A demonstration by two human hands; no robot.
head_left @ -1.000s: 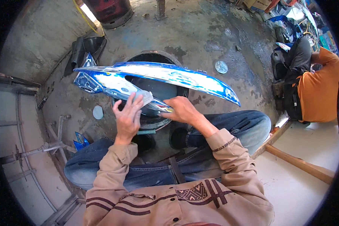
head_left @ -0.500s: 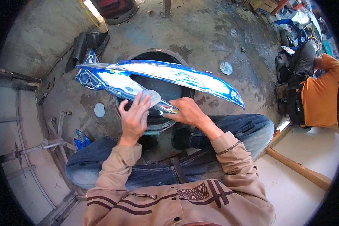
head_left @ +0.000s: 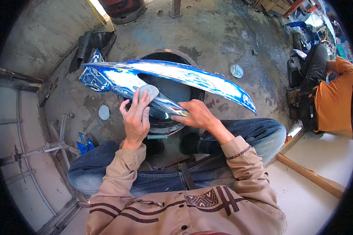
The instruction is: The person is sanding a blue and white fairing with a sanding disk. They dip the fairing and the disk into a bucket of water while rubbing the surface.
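Note:
A long blue and white plastic body panel (head_left: pixel 208 84), forked and glossy, lies tilted across a round dark tub (head_left: pixel 166 130) with greyish liquid in it. Its tapered tip points right. My right hand (head_left: pixel 198 114) is closed round the end of the panel's lower prong, thumb on top. With its fingers laid over a round grey sanding disc (head_left: pixel 150 93), my left hand (head_left: pixel 137 119) presses the disc on the panel's lower arm. The underside of the panel and part of the tub are hidden.
Two more round grey discs lie on the wet concrete floor, a left disc (head_left: pixel 104 112) and a right disc (head_left: pixel 236 71). A blue fragment (head_left: pixel 85 143) sits by my left knee, near a metal frame (head_left: pixel 59 145). A person in orange (head_left: pixel 333 98) sits at right, beyond a wooden bar (head_left: pixel 310 176).
My left hand and the sanding disc have slid a little up and to the left along the panel. The panel has shifted slightly; my right hand keeps its grip.

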